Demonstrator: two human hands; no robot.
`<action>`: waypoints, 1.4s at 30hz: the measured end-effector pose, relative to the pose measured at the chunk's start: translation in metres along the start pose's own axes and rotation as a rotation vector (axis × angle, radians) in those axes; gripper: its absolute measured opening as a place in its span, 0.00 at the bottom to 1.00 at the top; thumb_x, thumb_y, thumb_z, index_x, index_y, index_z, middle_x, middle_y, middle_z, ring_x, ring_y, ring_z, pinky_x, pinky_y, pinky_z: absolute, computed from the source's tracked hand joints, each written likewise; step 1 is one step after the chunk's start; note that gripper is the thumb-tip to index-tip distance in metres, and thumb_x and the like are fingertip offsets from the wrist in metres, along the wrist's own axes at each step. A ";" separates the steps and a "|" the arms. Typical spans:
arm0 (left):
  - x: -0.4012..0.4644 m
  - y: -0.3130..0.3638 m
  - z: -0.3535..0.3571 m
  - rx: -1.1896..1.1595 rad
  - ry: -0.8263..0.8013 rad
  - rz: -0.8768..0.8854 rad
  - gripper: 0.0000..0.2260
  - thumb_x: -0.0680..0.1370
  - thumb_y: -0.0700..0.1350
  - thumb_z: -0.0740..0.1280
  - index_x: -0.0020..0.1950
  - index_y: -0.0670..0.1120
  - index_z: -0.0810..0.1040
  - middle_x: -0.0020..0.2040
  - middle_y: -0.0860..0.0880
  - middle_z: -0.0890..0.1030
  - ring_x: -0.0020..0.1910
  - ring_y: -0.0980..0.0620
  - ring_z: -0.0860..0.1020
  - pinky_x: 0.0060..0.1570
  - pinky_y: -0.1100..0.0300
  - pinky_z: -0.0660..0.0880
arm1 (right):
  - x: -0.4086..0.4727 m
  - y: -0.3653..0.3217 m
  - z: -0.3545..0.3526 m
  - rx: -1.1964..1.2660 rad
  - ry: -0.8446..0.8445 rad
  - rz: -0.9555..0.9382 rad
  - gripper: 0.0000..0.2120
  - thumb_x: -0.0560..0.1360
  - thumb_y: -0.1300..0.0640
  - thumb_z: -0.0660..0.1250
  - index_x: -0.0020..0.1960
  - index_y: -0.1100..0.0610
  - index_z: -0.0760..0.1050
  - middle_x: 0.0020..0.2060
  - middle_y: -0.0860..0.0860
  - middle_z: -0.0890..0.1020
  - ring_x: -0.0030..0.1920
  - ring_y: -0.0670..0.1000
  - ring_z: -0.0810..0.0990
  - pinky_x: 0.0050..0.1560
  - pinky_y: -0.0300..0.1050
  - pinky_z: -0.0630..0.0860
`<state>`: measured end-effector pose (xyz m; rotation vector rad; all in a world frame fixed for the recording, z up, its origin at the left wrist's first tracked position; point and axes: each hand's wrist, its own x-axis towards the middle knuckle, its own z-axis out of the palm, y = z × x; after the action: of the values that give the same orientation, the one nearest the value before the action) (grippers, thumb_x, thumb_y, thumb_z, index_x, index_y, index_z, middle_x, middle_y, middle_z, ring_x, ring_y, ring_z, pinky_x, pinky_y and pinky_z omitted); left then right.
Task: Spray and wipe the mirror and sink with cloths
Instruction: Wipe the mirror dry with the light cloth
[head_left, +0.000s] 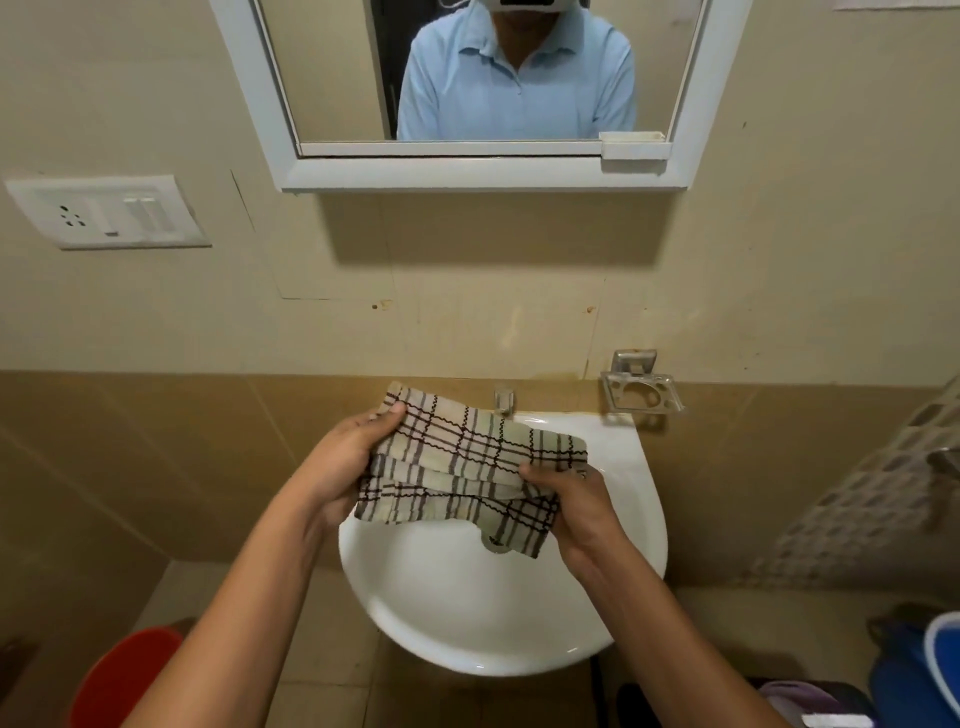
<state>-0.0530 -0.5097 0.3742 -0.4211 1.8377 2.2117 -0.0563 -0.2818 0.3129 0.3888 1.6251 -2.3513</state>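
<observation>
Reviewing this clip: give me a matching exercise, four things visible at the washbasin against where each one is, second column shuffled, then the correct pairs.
Things
1. checked cloth
2. mirror
3. switch plate
4. metal holder

Places
A. on the wall, left of the mirror and lower
B. on the wall, right of the tap
C. gripped by the left hand and the right hand over the sink
D. on the wall above the sink

Pairs: 1-C, 2-D, 3-A, 4-B

Bare forearms; mirrored torso (517, 78) wears a light-blue polo — collared (short placket).
</observation>
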 end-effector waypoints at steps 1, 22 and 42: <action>0.001 0.003 -0.004 -0.042 0.001 0.004 0.14 0.81 0.46 0.63 0.59 0.37 0.79 0.53 0.37 0.84 0.45 0.45 0.86 0.40 0.56 0.82 | -0.003 0.001 0.001 0.002 -0.050 -0.038 0.14 0.71 0.69 0.71 0.56 0.62 0.81 0.51 0.60 0.86 0.57 0.63 0.83 0.53 0.55 0.81; 0.022 0.044 -0.085 -0.021 -0.302 0.164 0.23 0.60 0.45 0.81 0.53 0.40 0.82 0.50 0.39 0.84 0.46 0.45 0.84 0.48 0.54 0.83 | 0.002 0.002 0.030 0.011 -0.375 -0.048 0.23 0.68 0.63 0.76 0.62 0.65 0.78 0.56 0.63 0.82 0.56 0.61 0.82 0.53 0.54 0.81; 0.013 0.001 -0.022 0.191 0.015 0.066 0.10 0.80 0.36 0.62 0.57 0.42 0.80 0.47 0.41 0.86 0.44 0.44 0.85 0.44 0.53 0.83 | -0.002 0.001 0.048 0.090 -0.063 0.188 0.16 0.83 0.52 0.60 0.59 0.61 0.80 0.50 0.58 0.86 0.52 0.58 0.84 0.51 0.54 0.79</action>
<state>-0.0644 -0.5318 0.3667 -0.3456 2.0753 2.0536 -0.0582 -0.3272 0.3293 0.4592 1.3939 -2.2766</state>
